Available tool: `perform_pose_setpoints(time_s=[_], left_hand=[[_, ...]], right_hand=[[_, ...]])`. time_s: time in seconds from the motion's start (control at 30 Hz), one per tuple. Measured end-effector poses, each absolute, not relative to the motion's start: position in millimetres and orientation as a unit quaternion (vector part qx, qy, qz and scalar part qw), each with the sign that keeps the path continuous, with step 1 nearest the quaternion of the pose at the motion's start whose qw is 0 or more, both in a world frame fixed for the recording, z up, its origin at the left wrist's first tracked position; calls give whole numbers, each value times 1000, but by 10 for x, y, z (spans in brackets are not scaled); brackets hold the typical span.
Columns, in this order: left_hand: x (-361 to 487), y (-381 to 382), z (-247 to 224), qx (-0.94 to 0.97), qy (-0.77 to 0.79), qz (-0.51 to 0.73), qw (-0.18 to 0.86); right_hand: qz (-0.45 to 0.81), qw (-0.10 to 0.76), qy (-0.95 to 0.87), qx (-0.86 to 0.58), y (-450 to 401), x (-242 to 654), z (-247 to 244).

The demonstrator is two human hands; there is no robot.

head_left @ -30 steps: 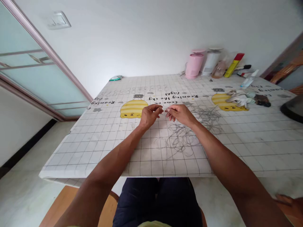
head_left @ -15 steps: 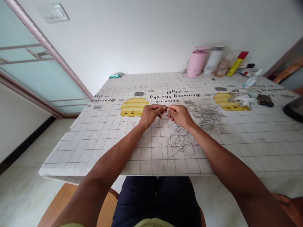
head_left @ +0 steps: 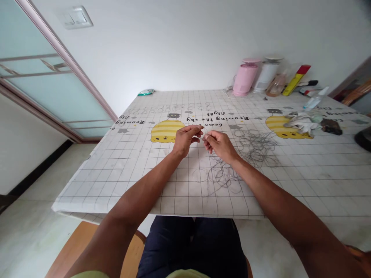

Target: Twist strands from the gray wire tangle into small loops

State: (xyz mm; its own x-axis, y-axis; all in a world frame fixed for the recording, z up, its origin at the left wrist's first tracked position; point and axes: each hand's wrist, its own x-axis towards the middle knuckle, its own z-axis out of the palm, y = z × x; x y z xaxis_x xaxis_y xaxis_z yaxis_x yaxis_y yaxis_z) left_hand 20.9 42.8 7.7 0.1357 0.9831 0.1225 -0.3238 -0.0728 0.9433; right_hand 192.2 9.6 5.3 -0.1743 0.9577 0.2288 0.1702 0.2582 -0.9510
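Over the middle of the table, my left hand point(head_left: 185, 139) has thumb and forefinger pressed together, its other fingers curled loosely below. Close on its right, my right hand point(head_left: 219, 144) is closed in a pinch, a small gap separating the two. Whatever is between the fingertips is too fine to make out. Beside and under my right wrist lies a loose tangle of thin dark wire-like strands point(head_left: 256, 146), with more loops spreading toward the front edge. A row of small looped pieces point(head_left: 171, 109) of similar thin strand lies further back on the cloth.
A checked tablecloth point(head_left: 101, 189) covers the table. Against the wall stand a pink cylindrical device point(head_left: 245, 80), a white one point(head_left: 263, 77), a bottle point(head_left: 275, 85) and a yellow-red can point(head_left: 295, 81). Crumpled gloves point(head_left: 301, 122) lie at right; a green packet point(head_left: 146, 92) sits back left.
My hands, whose fingertips met before, have drawn slightly apart. The right hand sits a little lower, and the view has shifted slightly.
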Motion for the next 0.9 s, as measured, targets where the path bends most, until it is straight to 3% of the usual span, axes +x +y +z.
perform_pose_setpoints(time_s=[0.17, 0.43, 0.6, 0.8, 0.9], left_hand=[[218, 420, 71, 503, 337, 544, 581], [260, 392, 48, 540, 334, 514, 576], [243, 391, 46, 548, 309, 498, 597], [225, 405, 84, 538, 301, 517, 594], [243, 416, 83, 510, 305, 543, 593]], right_hand=[[190, 420, -745, -482, 97, 1963, 76], [126, 352, -785, -494, 144, 2048, 104], [182, 356, -771, -495, 116, 2072, 180], [421, 419, -646, -481, 117, 2046, 152], [410, 457, -631, -473, 106, 2019, 130]])
